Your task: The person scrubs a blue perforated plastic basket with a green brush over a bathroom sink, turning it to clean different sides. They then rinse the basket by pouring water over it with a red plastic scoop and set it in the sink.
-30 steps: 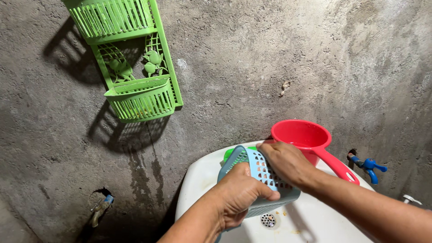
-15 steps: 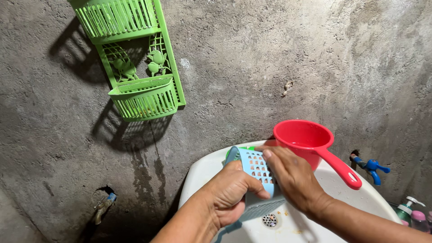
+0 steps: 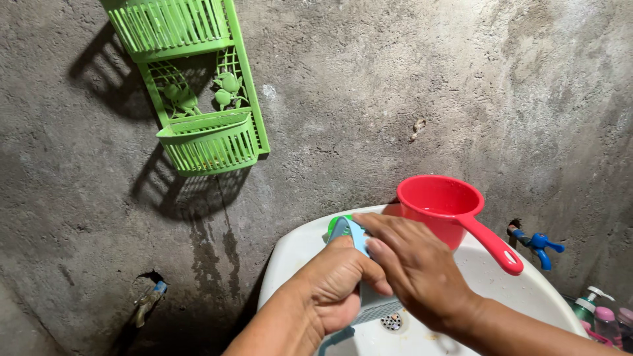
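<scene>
left hand point(image 3: 336, 283) fingers grip blue basket point(image 3: 369, 300) | right hand point(image 3: 415, 270) fingers too (over white sink point(image 3: 527, 296))

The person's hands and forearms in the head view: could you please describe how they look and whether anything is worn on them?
Both the left hand and the right hand are bare: no gloves, rings, watch or sleeves show. The forearms are uncovered to the frame edge.

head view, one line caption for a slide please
Both hands, left hand and right hand, hold a light blue slotted basket over a white basin beside a red dipper.
</scene>
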